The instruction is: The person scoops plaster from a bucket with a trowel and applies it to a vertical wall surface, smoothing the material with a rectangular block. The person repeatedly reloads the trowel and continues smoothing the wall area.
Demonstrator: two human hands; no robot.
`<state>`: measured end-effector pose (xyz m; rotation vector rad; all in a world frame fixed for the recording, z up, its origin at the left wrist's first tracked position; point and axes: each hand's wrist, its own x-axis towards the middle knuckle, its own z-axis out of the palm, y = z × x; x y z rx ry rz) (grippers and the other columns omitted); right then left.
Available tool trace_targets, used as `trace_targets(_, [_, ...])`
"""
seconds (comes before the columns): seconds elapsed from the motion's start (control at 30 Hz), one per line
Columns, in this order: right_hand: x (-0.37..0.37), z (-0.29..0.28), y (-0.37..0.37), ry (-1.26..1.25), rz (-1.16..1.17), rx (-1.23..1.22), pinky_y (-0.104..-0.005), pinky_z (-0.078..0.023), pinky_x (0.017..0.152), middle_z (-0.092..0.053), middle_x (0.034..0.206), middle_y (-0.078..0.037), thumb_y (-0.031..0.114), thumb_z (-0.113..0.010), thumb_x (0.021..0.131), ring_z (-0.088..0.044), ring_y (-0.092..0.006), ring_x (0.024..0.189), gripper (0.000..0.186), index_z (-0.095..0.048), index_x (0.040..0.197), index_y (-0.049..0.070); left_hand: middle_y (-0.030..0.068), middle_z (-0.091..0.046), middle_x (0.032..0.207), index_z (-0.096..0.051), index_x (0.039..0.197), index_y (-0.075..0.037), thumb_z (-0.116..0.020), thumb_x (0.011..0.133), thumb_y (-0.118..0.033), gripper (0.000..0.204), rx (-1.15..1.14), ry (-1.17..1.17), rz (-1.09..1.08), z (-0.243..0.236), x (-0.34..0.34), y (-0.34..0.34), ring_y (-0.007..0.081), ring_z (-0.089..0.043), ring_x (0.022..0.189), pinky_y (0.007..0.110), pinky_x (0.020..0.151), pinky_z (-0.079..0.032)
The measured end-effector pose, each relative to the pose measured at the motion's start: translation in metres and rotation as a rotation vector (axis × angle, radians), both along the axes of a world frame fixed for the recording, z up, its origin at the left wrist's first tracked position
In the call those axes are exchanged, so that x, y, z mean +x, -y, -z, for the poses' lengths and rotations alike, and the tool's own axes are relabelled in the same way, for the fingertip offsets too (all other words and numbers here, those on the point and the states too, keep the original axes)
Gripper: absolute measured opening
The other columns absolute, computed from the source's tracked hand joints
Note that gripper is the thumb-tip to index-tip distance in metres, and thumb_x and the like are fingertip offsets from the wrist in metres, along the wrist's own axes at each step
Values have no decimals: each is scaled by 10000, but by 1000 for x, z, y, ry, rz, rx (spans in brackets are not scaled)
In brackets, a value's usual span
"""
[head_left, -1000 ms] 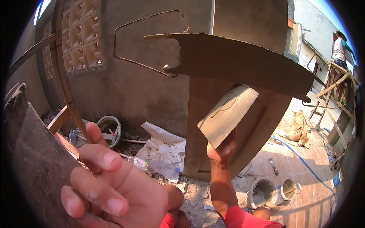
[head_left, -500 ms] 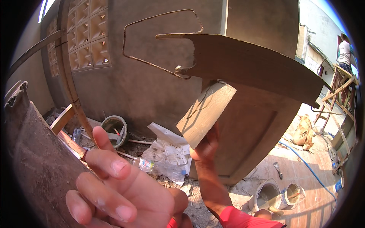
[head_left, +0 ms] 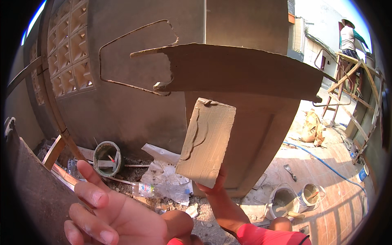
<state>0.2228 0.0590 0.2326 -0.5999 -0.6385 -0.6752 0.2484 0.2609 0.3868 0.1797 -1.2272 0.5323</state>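
Observation:
My right hand grips a rectangular plastering float from behind and below; its handle is hidden. The float's broad face is toward me, coated in tan mortar with a raised ridge along its left part. Above the float juts a grey ledge with a rough, broken left end, and a bent rod clamp sticks out past that end. Low on the left, my left hand is palm up, its fingers apart and nothing in it.
Two mortar buckets stand on the tiles at right, near a scraper and a blue hose. Another bucket sits by the wall beside a plastic bottle. A person works by a wooden scaffold.
My view has swung to the right. The float has turned more upright, showing more of its face, and now appears lower against the ledge. My left hand stays open.

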Motion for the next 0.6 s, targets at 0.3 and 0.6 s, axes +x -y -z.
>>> trace_targets(0.3, [-143, -20, 66, 33, 485, 179, -395, -487, 918, -577, 1250, -77, 253, -497, 965, -581, -241, 1123, 449, -445, 1366, 57, 36, -540, 843, -601, 1195, -38, -328, 995, -223, 386, -7, -37, 84, -4, -24, 45, 300, -500, 1056, 548, 1166, -129])
trace_targets(0.6, [-244, -85, 140, 72, 1003, -81, -396, -448, 990, -577, 1264, -85, 212, -468, 964, -567, -226, 1146, 418, -474, 1349, 51, 50, -550, 827, -579, 1206, -66, -346, 979, -227, 363, 98, 76, -44, -16, -64, 73, 312, -515, 1018, 554, 1136, -168])
